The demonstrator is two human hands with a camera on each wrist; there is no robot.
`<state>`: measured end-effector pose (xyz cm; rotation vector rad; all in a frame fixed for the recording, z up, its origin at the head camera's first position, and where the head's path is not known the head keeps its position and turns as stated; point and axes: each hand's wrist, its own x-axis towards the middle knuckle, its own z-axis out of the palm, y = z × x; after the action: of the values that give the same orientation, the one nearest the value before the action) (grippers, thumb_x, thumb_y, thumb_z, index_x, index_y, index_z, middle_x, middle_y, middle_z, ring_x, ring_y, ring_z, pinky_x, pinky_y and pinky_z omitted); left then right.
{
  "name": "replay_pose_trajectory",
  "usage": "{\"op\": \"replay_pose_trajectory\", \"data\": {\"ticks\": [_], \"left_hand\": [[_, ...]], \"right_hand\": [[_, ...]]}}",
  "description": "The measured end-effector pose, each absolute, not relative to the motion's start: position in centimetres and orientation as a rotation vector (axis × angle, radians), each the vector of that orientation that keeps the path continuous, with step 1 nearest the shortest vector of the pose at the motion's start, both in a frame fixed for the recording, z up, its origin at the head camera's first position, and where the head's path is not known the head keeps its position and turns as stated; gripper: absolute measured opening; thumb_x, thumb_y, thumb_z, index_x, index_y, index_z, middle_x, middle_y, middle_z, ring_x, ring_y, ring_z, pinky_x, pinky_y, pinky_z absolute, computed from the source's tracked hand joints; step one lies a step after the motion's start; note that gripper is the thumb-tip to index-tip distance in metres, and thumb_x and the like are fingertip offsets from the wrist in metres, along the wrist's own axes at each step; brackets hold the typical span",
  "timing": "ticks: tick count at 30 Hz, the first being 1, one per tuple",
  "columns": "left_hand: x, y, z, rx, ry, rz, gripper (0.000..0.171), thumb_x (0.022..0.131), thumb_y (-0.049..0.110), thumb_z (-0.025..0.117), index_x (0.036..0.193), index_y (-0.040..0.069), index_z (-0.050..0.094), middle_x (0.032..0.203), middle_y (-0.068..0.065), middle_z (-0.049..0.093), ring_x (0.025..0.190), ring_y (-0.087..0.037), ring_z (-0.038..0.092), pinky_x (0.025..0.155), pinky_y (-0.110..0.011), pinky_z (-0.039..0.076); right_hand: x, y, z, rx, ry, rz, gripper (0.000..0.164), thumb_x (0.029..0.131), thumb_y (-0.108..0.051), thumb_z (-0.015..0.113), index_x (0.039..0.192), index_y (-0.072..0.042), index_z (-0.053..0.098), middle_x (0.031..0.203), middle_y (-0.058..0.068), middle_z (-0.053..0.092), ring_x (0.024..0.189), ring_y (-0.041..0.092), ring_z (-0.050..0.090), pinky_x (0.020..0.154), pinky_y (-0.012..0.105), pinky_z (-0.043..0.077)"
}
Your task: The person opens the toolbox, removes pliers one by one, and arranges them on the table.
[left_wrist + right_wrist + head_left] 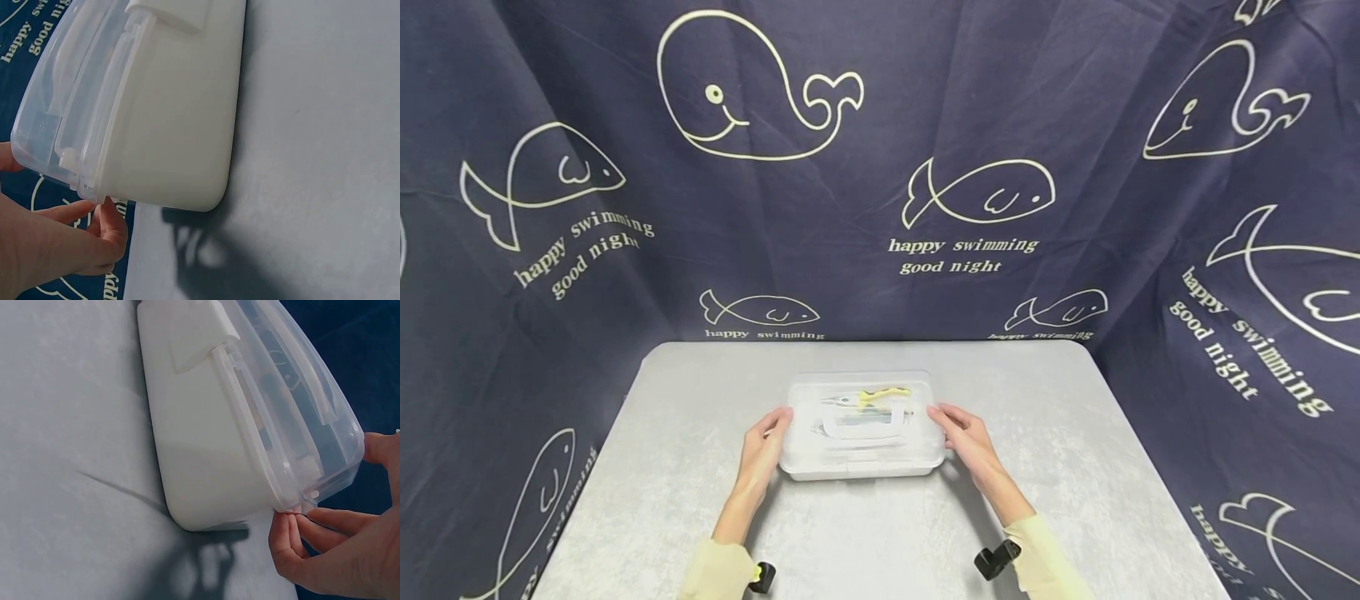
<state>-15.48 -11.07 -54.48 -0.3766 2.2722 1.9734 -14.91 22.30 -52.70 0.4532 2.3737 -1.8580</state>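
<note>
A white plastic storage box (811,473) with a clear lid sits on the grey table. Through the lid show pliers (880,396) with yellow-and-black handles, beside other tools that are too blurred to name. A pale carry handle (865,432) lies across the lid. My left hand (764,446) grips the box's left end, thumb against the lid and fingers bent under the rim, as the left wrist view shows. At the other end my right hand (968,440) holds it the same way. A white latch (200,331) on the front is down over the rim.
The grey table (880,550) extends around the box on every side. Dark blue curtains (865,208) with white fish and whale drawings rise behind the table and along both its sides. Black wrist cameras (997,558) sit at the cream sleeves.
</note>
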Motion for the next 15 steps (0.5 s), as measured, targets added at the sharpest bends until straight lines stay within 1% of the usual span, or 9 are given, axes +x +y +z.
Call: {"op": "replay_pose_trajectory", "data": {"ticks": [4,7,11,15], "left_hand": [[-15.1,-10.8,-54.5,-0.38,2.279,1.979,0.066,0.104,0.048,0.055,0.149,0.001,0.05,0.149,-0.021,0.05,0.133,-0.036,0.046,0.113,-0.053,0.036],[-14.7,-10.5,-54.5,-0.369,2.287,1.975,0.066,0.104,0.049,0.056,0.149,0.0,0.05,0.15,-0.022,0.05,0.133,-0.037,0.046,0.113,-0.054,0.036],[-14.1,-10.1,-54.4,-0.357,2.286,1.965,0.067,0.104,0.049,0.055,0.15,0.001,0.049,0.15,-0.022,0.049,0.133,-0.038,0.047,0.113,-0.055,0.037],[-13.5,-9.8,-54.4,-0.355,2.279,1.97,0.067,0.104,0.05,0.056,0.149,0.001,0.049,0.148,-0.022,0.05,0.132,-0.037,0.048,0.112,-0.054,0.037]], "right_hand": [[-14.3,22.7,-52.8,0.461,2.368,-1.857,0.068,0.096,-0.043,0.07,0.144,0.002,0.055,0.145,0.022,0.056,0.118,0.029,0.059,0.089,0.032,0.053],[-13.8,23.0,-52.7,0.465,2.358,-1.861,0.068,0.096,-0.043,0.07,0.145,0.002,0.054,0.146,0.023,0.055,0.123,0.03,0.056,0.091,0.035,0.052],[-13.1,23.2,-52.2,0.475,2.342,-1.862,0.068,0.097,-0.042,0.07,0.145,0.002,0.053,0.147,0.024,0.053,0.129,0.031,0.052,0.091,0.033,0.051],[-12.4,23.5,-51.9,0.478,2.345,-1.85,0.069,0.098,-0.043,0.069,0.146,0.003,0.052,0.148,0.024,0.052,0.132,0.031,0.051,0.09,0.031,0.05]]}}
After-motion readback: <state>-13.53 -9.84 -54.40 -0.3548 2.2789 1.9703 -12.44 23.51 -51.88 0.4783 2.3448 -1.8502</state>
